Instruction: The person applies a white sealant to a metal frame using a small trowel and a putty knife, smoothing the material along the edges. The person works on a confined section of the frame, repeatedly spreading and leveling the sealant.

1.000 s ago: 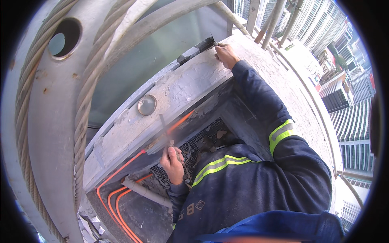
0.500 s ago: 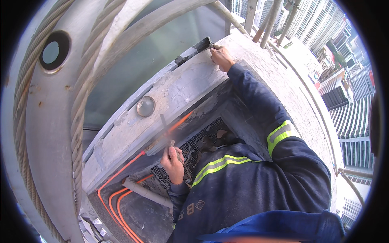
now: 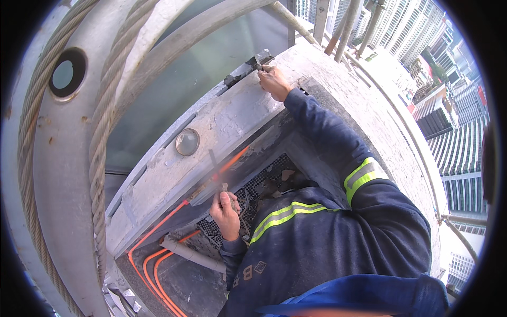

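At the far edge of the pale ledge (image 3: 224,108), my right hand (image 3: 273,83) is closed in a pinch. Its fingertips are at a dark, ragged strip (image 3: 240,72) along the glass; what they hold is too small to make out. Just beyond them a loose silvery-grey flake (image 3: 264,55) sticks up. My left hand (image 3: 226,214), lower and nearer my body, is wrapped round a grey, crusty tool handle (image 3: 235,205). A thin grey blade-like piece (image 3: 213,158) shows above that hand, with a blurred patch between them, so I cannot tell whether they join.
A round glass disc (image 3: 187,142) sits on the ledge. Orange conduits (image 3: 158,224) and a pale pipe (image 3: 193,254) run through the recess below, beside black mesh (image 3: 253,193). Thick steel cables (image 3: 105,116) pass at left. Metal railings (image 3: 401,121) edge a high drop at right.
My right hand has slid left and slightly down along the ledge edge. A silvery flake now stands up from the strip near its fingers. The left hand has stayed put.
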